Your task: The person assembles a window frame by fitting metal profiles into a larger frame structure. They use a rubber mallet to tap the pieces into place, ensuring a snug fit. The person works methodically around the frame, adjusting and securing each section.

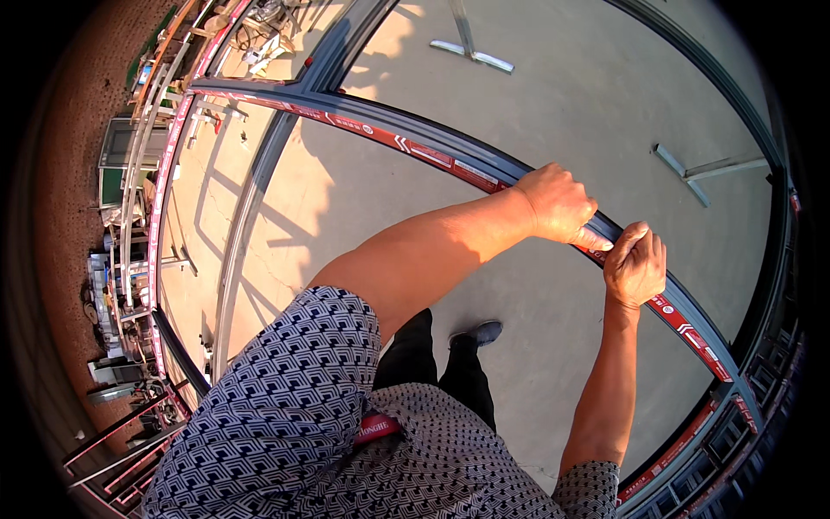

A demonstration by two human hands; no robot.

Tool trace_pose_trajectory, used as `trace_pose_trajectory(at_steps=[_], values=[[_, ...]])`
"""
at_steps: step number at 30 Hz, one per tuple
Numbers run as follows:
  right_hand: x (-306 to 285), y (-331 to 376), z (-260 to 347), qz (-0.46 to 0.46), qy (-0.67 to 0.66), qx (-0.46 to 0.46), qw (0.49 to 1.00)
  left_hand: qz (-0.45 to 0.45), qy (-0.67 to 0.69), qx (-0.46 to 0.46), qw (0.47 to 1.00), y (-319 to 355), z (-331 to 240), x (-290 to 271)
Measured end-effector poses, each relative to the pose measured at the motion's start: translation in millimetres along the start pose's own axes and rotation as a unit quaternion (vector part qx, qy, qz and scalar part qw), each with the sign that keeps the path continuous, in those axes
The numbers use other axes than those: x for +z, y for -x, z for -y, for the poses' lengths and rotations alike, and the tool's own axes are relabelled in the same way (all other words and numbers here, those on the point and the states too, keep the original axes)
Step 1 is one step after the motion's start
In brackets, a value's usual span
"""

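A large grey metal window frame lies level in front of me, and its near bar (415, 143) carries red protective tape. My left hand (553, 205) is closed over this bar right of its middle, knuckles up, with the thumb reaching toward my other hand. Close beside it, my right hand (635, 266) is closed at the bar's near edge, fingers curled and thumb on top. A dark line, perhaps a seal or groove, runs along the bar's far side. The undersides of both hands, and anything thin inside them, are hidden.
Metal stand feet (471, 57) and another stand (692, 173) rest on the concrete floor beyond the bar. More taped frames (674, 458) are stacked at the lower right. Tools and scrap (264, 43) clutter the far left. My shoe (488, 332) shows below the bar.
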State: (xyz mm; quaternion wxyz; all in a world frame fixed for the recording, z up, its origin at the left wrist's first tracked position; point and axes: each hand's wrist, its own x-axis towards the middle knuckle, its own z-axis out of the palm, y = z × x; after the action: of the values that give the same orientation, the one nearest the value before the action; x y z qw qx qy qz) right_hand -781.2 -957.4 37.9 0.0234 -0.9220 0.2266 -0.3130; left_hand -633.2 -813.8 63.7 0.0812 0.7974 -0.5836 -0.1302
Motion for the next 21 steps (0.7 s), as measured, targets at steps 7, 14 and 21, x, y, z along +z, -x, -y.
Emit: trace_pose_trajectory(at_steps=[7,14,21], values=[[2,4,-13,0.015,0.012,0.043,0.999,-0.043,-0.049,-0.006,0.998,69,101,-13],[2,8,-15,0.019,0.012,0.055,0.998,-0.051,-0.094,-0.016,0.994,140,201,-34],[4,9,-7,0.002,0.051,0.047,0.998,-0.182,-0.073,0.047,0.979,139,207,-19]])
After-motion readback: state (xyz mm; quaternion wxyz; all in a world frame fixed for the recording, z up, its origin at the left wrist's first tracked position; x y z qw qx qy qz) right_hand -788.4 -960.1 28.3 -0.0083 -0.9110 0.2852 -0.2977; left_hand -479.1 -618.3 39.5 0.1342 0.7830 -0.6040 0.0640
